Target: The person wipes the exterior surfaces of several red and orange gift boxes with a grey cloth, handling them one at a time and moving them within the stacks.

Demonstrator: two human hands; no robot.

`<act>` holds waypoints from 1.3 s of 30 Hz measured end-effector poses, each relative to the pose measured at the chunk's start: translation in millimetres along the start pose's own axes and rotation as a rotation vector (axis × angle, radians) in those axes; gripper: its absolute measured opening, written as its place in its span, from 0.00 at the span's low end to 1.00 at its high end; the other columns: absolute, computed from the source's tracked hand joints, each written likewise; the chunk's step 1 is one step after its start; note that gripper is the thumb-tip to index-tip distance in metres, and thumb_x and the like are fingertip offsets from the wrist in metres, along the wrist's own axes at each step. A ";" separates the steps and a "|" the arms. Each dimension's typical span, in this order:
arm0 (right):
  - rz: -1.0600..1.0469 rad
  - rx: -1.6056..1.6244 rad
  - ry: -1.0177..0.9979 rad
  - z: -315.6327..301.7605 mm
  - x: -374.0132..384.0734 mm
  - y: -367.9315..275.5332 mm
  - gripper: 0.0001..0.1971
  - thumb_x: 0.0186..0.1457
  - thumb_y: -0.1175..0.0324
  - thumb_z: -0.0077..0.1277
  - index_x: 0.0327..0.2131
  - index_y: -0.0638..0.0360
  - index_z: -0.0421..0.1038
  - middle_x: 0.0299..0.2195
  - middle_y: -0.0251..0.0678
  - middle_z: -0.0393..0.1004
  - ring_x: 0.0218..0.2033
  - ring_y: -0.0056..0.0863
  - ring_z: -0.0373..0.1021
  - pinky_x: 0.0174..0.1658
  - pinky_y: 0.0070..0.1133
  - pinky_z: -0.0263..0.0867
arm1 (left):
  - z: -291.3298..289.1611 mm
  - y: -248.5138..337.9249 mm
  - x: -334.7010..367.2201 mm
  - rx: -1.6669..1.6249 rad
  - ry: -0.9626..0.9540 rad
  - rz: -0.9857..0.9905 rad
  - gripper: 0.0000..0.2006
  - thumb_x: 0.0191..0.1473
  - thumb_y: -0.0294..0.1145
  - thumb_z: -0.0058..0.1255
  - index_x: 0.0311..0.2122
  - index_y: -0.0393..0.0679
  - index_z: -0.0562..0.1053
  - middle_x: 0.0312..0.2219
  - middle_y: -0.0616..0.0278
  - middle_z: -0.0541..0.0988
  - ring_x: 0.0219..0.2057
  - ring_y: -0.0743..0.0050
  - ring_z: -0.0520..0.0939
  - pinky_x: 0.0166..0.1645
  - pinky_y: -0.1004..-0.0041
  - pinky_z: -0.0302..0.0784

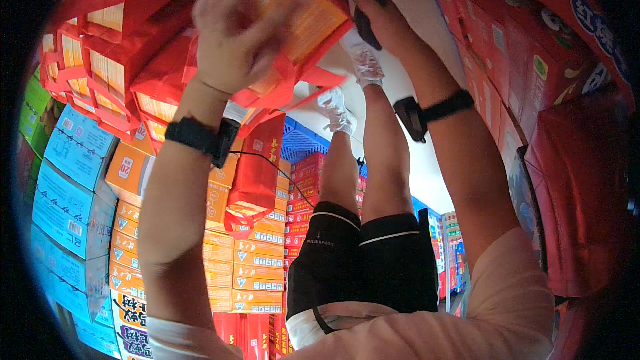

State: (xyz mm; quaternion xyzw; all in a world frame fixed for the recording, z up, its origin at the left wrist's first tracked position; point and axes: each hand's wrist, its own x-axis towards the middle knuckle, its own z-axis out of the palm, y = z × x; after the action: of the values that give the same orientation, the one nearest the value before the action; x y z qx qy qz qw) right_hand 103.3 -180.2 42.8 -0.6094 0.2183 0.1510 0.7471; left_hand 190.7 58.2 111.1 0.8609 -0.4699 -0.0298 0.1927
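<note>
An orange box (310,17) sits in a red carry bag (330,49) at the top of the view. Over its near left face is my left hand (233,37), smeared by motion, so its grip is unclear. Red straps or bag edges (283,70) hang just beside that wrist. My right hand (380,20) is at the far right corner of the same bag, with a black object (365,27) against it. Most of its fingers are hidden, and I cannot make out what they hold. Black bands with small devices circle both my wrists.
Red bags with orange boxes (107,77) are stacked at the left. Light blue cartons (67,200) and orange cartons (257,270) stand nearer. A red bag (257,167) rests by the orange stack. Red cartons (493,40) line the right side. My legs and white shoes show between.
</note>
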 end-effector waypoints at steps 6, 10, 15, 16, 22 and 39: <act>-0.317 -0.026 -0.157 17.8 -23.2 -50.7 0.22 0.64 0.53 0.44 0.54 0.57 0.65 0.47 0.30 0.69 0.48 0.18 0.64 0.53 0.16 0.57 | 9.7 0.3 30.6 0.263 0.228 -0.338 0.23 0.58 0.44 0.45 0.54 0.42 0.68 0.38 0.47 0.74 0.38 0.44 0.75 0.42 0.57 0.73; -0.166 0.116 -0.232 20.6 15.6 -37.3 0.21 0.61 0.55 0.48 0.51 0.58 0.67 0.45 0.34 0.73 0.47 0.24 0.67 0.53 0.22 0.61 | 10.4 5.1 27.9 0.138 0.043 -0.444 0.23 0.59 0.45 0.41 0.54 0.41 0.67 0.37 0.51 0.75 0.35 0.45 0.75 0.40 0.56 0.72; 0.110 -0.065 -0.201 2.3 69.1 31.6 0.27 0.61 0.46 0.45 0.53 0.57 0.67 0.45 0.36 0.74 0.45 0.22 0.70 0.48 0.20 0.66 | 9.8 5.4 28.6 0.104 0.038 -0.457 0.22 0.56 0.42 0.43 0.54 0.42 0.68 0.37 0.49 0.75 0.35 0.44 0.75 0.38 0.56 0.73; 0.344 -0.067 -0.213 -2.6 83.1 48.2 0.28 0.61 0.44 0.43 0.53 0.57 0.68 0.45 0.37 0.75 0.46 0.23 0.70 0.50 0.21 0.66 | 8.5 5.9 26.8 0.108 0.015 -0.480 0.24 0.55 0.44 0.43 0.55 0.47 0.68 0.39 0.54 0.74 0.37 0.49 0.75 0.38 0.59 0.70; 0.660 0.146 -0.221 -19.9 110.1 108.5 0.31 0.62 0.41 0.37 0.54 0.57 0.68 0.48 0.38 0.74 0.48 0.25 0.70 0.54 0.22 0.63 | 9.9 -6.0 29.7 0.147 0.105 -0.425 0.24 0.51 0.45 0.48 0.54 0.51 0.70 0.31 0.63 0.73 0.29 0.61 0.72 0.31 0.65 0.68; 0.608 0.071 -0.171 -26.3 111.5 92.2 0.34 0.59 0.44 0.46 0.58 0.63 0.62 0.51 0.39 0.71 0.50 0.24 0.67 0.56 0.20 0.59 | 2.8 -0.4 34.0 0.129 -0.066 -0.491 0.26 0.49 0.44 0.49 0.55 0.48 0.70 0.37 0.60 0.75 0.31 0.59 0.73 0.33 0.64 0.68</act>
State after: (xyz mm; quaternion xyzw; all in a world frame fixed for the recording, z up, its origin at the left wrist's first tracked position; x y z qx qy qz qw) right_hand 150.0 -190.9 -96.2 -0.4747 0.3319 0.4103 0.7043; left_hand 209.3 29.7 112.8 0.9583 -0.2538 -0.0738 0.1087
